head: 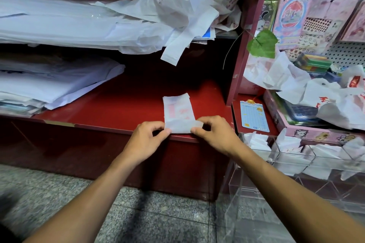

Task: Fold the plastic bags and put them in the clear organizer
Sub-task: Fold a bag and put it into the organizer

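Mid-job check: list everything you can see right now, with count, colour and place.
folded plastic bag: one, white with red print, on red shelf, front edge
loose plastic bags: a heap, white, upper shelf
flat bag stacks: several, white, shelves at left
crumpled bags: a pile, white and red, at right
clear organizer: one, lower right, folded bags inside
blue card: one, beside shelf
left hand: pinches bag's near left corner
right hand: pinches near right corner

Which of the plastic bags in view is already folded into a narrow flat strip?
The one on the red shelf, pinched by both hands: left hand, right hand. That folded bag lies flat; the rest are loose or crumpled.
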The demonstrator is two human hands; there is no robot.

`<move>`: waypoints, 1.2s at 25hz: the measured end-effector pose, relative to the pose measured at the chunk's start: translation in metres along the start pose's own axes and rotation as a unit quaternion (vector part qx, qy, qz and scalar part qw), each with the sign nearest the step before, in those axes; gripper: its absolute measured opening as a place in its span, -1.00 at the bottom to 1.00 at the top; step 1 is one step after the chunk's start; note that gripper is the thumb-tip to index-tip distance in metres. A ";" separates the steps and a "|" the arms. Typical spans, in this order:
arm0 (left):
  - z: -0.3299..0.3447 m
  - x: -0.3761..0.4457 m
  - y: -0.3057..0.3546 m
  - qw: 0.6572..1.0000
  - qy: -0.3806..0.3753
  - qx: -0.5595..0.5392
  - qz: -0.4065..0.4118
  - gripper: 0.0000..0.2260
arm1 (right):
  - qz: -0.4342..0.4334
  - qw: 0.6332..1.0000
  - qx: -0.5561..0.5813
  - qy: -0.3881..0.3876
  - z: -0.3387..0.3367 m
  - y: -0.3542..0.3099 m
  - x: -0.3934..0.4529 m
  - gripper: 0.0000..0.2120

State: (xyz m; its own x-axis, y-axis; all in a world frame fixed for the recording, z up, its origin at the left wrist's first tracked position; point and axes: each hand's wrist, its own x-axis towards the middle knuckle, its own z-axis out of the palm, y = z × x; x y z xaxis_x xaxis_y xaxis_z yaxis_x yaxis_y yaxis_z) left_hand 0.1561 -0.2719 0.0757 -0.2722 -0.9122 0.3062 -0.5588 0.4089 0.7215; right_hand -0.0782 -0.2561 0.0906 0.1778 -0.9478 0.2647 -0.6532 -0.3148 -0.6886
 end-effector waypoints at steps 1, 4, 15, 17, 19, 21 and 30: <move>-0.001 0.000 -0.001 1.000 -0.011 -0.024 -0.016 -0.91 | 0.018 0.999 0.047 -0.005 0.000 0.000 0.001 -0.95; -0.001 0.000 0.000 0.997 -0.009 -0.042 -0.062 -0.72 | 0.053 0.992 0.110 -0.020 0.001 -0.002 0.002 -0.95; 0.008 0.005 0.017 0.973 0.072 0.123 -0.182 -0.57 | 0.170 0.985 0.016 -0.035 0.011 -0.013 0.015 -0.56; 0.009 0.005 0.019 0.972 0.089 0.125 -0.178 -0.57 | 0.176 0.984 -0.001 -0.028 0.015 -0.013 0.016 -0.55; 0.010 0.006 0.017 0.972 0.111 0.116 -0.172 -0.58 | 0.182 0.983 -0.036 -0.016 0.018 -0.015 0.018 -0.52; 0.010 0.008 0.015 0.971 0.132 0.103 -0.173 -0.66 | 0.190 0.979 -0.066 -0.003 0.020 -0.017 0.020 -0.48; 0.008 0.003 0.006 0.968 -0.020 0.248 0.002 -0.45 | 0.212 0.968 -0.121 0.051 0.027 -0.018 0.025 -0.59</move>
State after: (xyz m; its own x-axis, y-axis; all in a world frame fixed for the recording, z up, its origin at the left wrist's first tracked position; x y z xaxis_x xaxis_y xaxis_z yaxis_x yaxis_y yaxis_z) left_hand 0.1456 -0.2726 0.0757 -0.2996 -0.9131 0.2766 -0.8629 0.3830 0.3297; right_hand -0.0427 -0.2752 0.0913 -0.2106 -0.9753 0.0662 -0.8066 0.1351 -0.5755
